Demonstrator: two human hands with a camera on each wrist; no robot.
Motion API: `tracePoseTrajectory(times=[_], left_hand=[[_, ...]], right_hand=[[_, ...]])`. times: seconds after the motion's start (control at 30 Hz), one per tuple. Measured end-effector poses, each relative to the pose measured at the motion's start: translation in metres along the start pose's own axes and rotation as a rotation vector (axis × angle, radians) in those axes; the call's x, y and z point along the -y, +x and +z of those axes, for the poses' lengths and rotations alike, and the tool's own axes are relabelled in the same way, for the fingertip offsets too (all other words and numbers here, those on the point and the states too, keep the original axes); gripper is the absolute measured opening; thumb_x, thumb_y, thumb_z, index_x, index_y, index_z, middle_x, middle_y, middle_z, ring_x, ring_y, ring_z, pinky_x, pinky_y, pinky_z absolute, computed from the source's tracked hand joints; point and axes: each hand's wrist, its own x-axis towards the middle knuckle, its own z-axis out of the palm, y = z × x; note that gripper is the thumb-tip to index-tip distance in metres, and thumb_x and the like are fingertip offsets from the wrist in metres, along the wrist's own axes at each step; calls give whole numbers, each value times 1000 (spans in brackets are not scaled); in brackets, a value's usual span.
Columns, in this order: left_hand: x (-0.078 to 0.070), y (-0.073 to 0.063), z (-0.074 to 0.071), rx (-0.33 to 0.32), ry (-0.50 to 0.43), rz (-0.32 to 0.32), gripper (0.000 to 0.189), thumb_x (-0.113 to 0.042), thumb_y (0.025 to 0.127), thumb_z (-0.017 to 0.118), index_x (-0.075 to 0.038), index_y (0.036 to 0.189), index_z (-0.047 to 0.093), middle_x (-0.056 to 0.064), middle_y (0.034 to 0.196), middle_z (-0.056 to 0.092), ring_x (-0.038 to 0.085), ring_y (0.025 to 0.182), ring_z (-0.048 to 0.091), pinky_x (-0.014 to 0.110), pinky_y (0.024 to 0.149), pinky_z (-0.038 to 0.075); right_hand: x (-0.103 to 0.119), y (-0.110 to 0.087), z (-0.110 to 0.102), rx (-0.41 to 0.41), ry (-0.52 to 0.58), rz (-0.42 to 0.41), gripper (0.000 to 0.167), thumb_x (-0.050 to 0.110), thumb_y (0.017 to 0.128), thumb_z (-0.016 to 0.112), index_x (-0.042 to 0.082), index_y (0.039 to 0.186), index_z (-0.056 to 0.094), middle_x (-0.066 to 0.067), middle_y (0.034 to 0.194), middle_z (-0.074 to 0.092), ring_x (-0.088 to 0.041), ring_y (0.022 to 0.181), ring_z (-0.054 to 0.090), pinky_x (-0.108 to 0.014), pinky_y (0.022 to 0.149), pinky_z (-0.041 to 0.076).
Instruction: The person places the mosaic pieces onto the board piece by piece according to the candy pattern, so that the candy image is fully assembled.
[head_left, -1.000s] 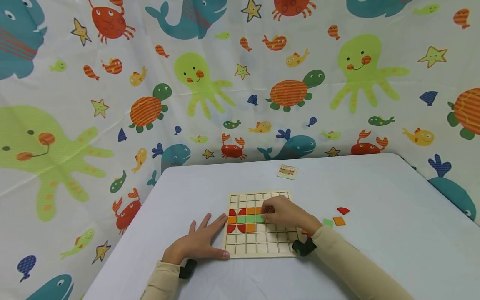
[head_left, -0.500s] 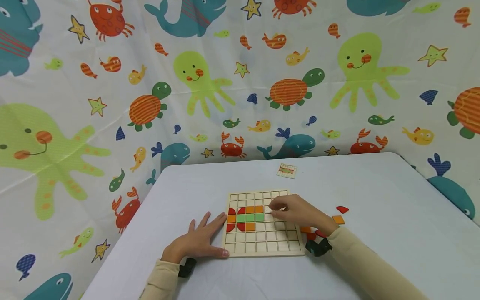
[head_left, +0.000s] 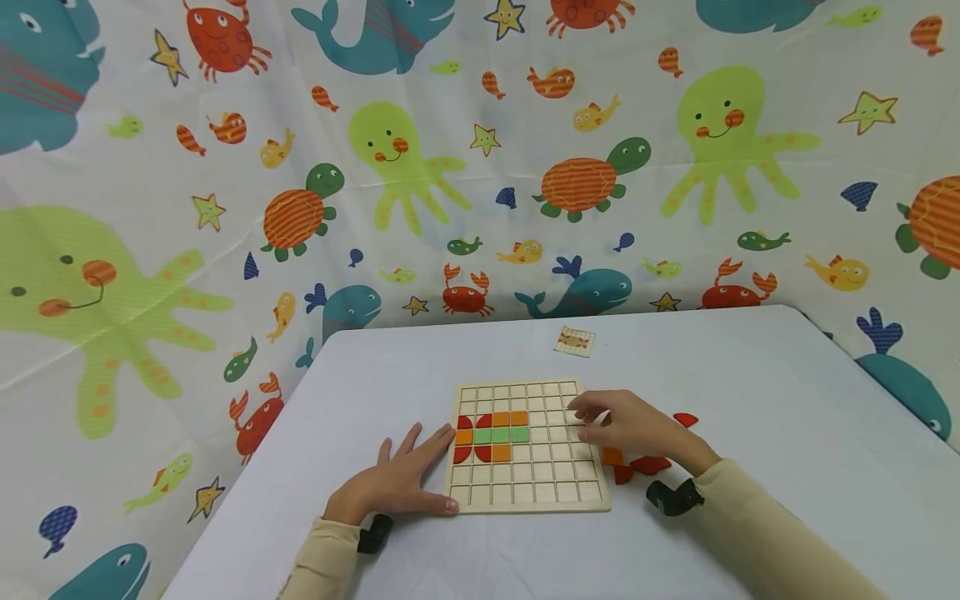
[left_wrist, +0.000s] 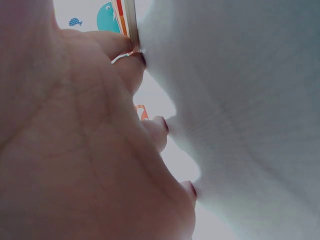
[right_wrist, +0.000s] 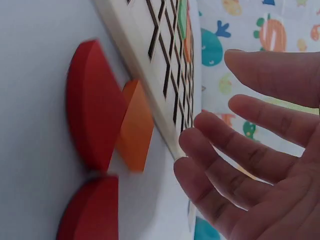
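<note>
A wooden grid board (head_left: 555, 493) lies on the white table. Green square tiles (head_left: 501, 435), orange square tiles (head_left: 501, 454) and red quarter-round tiles (head_left: 462, 455) fill cells at its left. My left hand (head_left: 393, 485) rests on the table with fingers spread, index fingertip and thumb at the board's left edge. Over the right edge is my right hand (head_left: 637, 423), fingers relaxed and nothing between them in the right wrist view. Beneath it lie a loose orange tile (right_wrist: 135, 127) and red tiles (right_wrist: 95, 105), beside the board's frame.
A small pattern card (head_left: 575, 342) lies beyond the board near the table's far edge. One red tile (head_left: 686, 419) shows just behind the right hand. A white curtain (head_left: 480, 83) printed with sea animals hangs behind the table (head_left: 420, 367).
My right hand has drawn back to the right, from the green row to the board's right edge, its fingers loosening. A green tile sits in that row where its fingers were. The left hand has stayed put.
</note>
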Motion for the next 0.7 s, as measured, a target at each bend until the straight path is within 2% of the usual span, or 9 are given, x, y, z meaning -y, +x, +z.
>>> tracePoseTrajectory(times=[0.13,0.27,0.5,0.7], left_hand=[[0,0,0,2,2,0,116,-59,79,89,-18,171,30,4,177,25,42,163,1,75,122,-6],[-1,-1,-1,3,-1,-5,116,-59,79,89,-18,171,30,4,177,25,42,163,1,75,122,-6],[0,0,-1,-1,0,2,116,-59,80,89,-18,171,30,5,177,25,42,163,1,75,121,-6],[0,0,-2,8,-5,10,117,-60,80,87,-17,171,29,6,177,23,43,163,0,75,121,-8]], right_hand=[[-5,-8,-4,11,-25,50,32,13,93,83,3,121,71,0,102,67,-21,97,61,-35,84,58],[-9,-15,-6,57,-56,117,29,15,88,87,9,111,71,3,94,60,-20,92,56,-34,78,53],[-14,-18,-9,129,-125,78,24,16,87,90,14,102,71,6,95,60,-17,90,55,-36,81,53],[-12,-17,-8,145,-137,82,22,13,87,89,14,96,68,5,90,58,-16,86,53,-33,77,50]])
